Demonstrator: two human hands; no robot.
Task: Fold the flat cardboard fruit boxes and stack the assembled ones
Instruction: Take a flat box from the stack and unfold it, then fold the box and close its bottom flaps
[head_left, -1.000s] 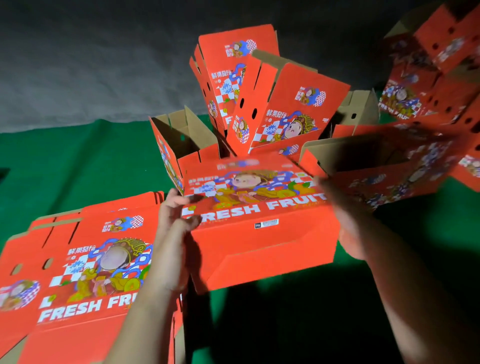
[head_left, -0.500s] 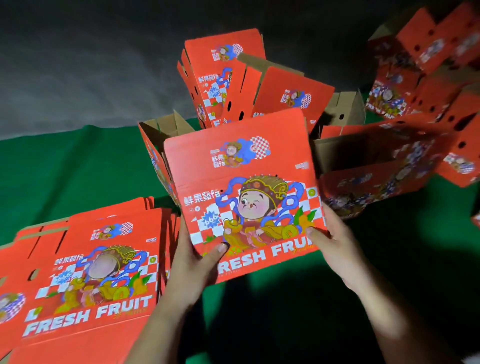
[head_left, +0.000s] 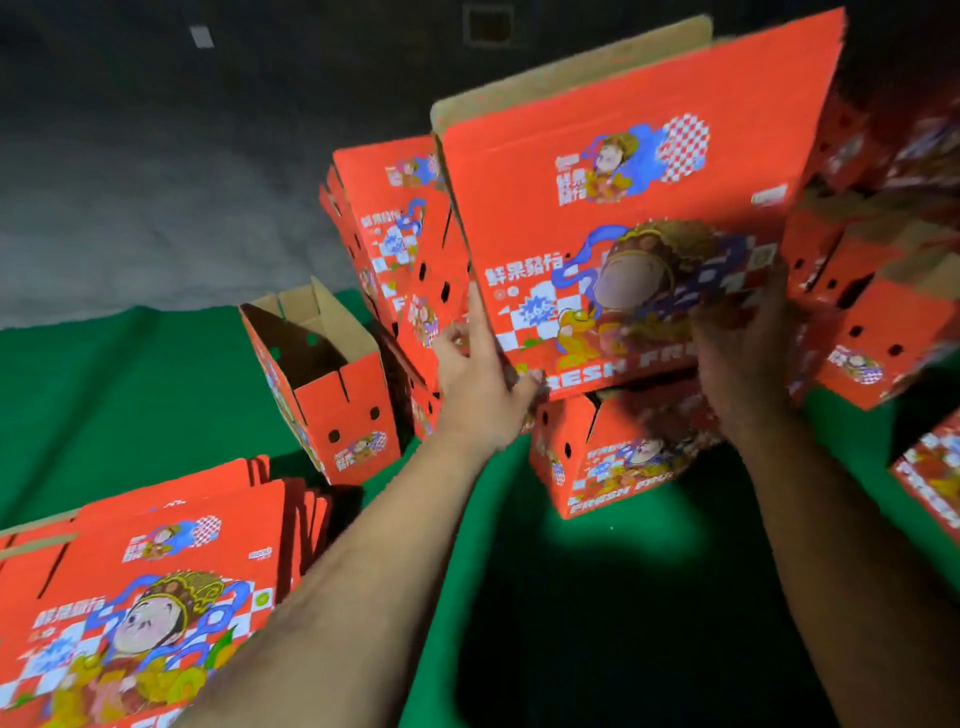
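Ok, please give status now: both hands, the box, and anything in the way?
Left hand and right hand grip the raised box at its lower edge. Assembled boxes crowd directly below and behind. Flat stack waits at left.

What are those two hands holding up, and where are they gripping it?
One red fruit box, gripped near its bottom: left hand at the lower left corner, right hand at the lower right.

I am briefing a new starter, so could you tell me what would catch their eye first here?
The big red fruit box held up at centre right, gripped low by the left hand and right hand. Then the flat stack at lower left, and the assembled boxes crowded behind on the green cloth.
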